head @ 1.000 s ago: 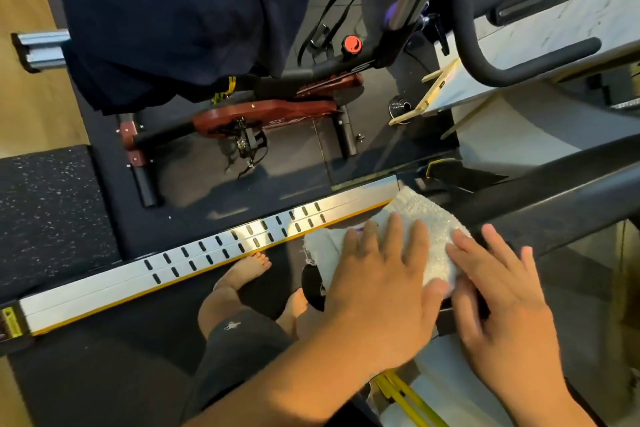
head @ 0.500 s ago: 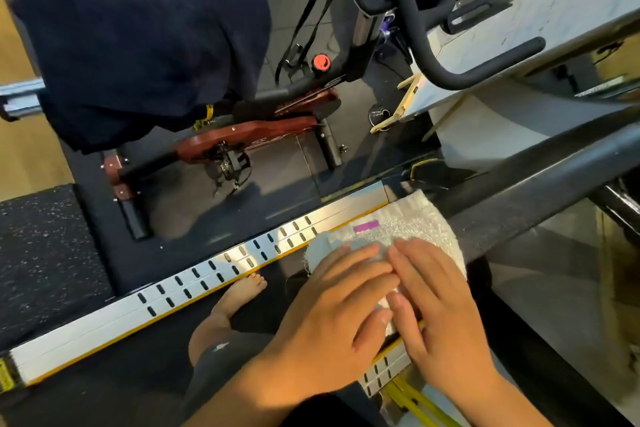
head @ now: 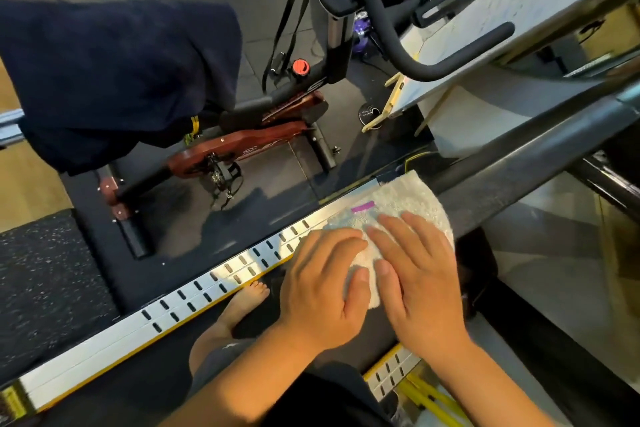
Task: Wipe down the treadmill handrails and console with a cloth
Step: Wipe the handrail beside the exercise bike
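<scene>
Since half a second ago both hands have drawn closer together on the white cloth [head: 408,204], which is textured, bears a purple tag and drapes over the dark treadmill handrail [head: 512,170]. Left of the handrail, a silver slotted side rail [head: 194,291] runs beside the black floor mat [head: 38,281]; a red exercise bike [head: 242,146] under a navy garment [head: 114,80] stands beyond. Left hand [head: 322,291] lies flat, fingers spread, pressing the cloth's near edge. Right hand [head: 419,284], just beside it, presses flat on the cloth, gripping nothing.
</scene>
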Motion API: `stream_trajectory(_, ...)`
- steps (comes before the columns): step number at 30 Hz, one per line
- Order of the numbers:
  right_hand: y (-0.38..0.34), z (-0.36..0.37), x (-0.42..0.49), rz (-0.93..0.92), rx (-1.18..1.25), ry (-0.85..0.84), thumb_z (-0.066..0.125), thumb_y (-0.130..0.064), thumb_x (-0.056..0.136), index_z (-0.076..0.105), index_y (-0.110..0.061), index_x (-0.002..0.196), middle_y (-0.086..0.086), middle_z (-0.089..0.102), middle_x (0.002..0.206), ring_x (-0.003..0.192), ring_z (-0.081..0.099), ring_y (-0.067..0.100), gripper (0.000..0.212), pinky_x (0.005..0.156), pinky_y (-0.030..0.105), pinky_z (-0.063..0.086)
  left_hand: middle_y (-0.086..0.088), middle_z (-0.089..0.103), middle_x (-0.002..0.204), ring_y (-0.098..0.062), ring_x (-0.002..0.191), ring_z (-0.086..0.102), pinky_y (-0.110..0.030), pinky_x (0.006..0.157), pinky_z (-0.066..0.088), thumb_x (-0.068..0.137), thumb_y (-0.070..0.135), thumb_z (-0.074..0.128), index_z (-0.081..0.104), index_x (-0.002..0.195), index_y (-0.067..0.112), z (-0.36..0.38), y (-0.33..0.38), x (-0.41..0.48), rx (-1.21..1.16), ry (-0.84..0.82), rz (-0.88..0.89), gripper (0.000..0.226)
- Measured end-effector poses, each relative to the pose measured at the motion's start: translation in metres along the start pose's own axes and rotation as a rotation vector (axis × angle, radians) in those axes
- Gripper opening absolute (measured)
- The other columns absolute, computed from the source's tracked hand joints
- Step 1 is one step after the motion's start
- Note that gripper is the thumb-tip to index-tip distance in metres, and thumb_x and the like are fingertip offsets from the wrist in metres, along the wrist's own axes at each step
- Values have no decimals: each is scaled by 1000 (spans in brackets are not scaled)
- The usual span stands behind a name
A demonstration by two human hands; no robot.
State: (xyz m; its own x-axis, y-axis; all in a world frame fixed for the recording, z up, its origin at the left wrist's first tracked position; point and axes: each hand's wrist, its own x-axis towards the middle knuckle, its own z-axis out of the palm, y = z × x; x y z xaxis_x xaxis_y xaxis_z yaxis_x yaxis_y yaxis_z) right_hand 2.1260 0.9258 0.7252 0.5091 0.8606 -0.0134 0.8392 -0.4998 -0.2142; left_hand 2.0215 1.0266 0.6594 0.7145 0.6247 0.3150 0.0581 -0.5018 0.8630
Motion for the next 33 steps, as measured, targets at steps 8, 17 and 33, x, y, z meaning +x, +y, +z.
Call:
stream_trajectory(8,24,-12,21,71,-59,16,41,-29,92,66,-15,120,3,60,130,130,45,26,40,107,44,33,-8,62,119,-25,102,59,-39,83,48,88,28,53,66,105,6,-1,-2,-2,27,-7,86,31)
stream_trajectory(17,-14,-13,4,-76,-15,-137,44,-43,95,66,-21,120,-4,59,130,129,46,23,40,109,45,30,-8,51,126,-19,120,51,-52,110,32,99,30,34,52,115,11,0,1,-2,-37,150,102,30)
stream_trajectory(33,21,-26,86,-34,-383,-461,23,-50,93,69,-33,100,-9,69,110,109,58,17,50,96,37,36,-10,50,121,-25,112,53,-47,107,34,82,24,54,52,113,9,3,-7,-5,32,211,155,35)
